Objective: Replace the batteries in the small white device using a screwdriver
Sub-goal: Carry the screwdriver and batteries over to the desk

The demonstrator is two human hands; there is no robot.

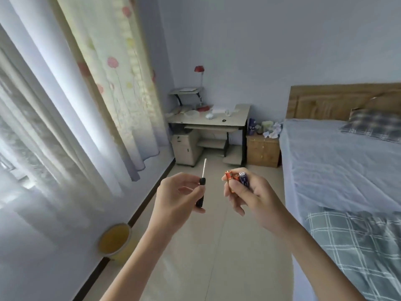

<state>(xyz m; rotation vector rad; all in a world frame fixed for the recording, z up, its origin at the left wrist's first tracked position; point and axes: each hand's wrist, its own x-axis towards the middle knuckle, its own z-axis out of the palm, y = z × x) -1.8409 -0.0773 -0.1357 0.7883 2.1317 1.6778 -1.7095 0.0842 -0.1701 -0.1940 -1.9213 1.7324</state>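
Holding two things up over the tiled floor (pixel 206 246), the person's bare arms reach forward in the head view, with a curtain (pixel 112 83) to the left and a bed (pixel 336 159) to the right.

The left hand (pixel 175 196) grips the screwdriver (pixel 201 187). Its fingers (pixel 186 190) are curled round the black handle and the thumb lies near the handle's top. The tool's long axis runs close to upright in the picture, leaning slightly right. The handle is low, and the thin metal shaft points up and away toward the desk (pixel 236 120) at the far wall.

Near it but not touching it, the right hand (pixel 249 194) holds the batteries (pixel 236 179), its fingers clamped on a small bunch. Orange ones and a dark blue one lie side by side. Their long axes are tilted, with the top ends pointing up and a little left. The lower ends are hidden inside the hand, so the count cannot be told.

The desk, well apart from both hands, carries a red lamp (pixel 199 69) and several small white things (pixel 209 115). They are too small to tell which of them is the device. A wooden nightstand (pixel 262 151) stands between desk and bed. A yellow bin (pixel 114 237) sits by the wall at lower left.
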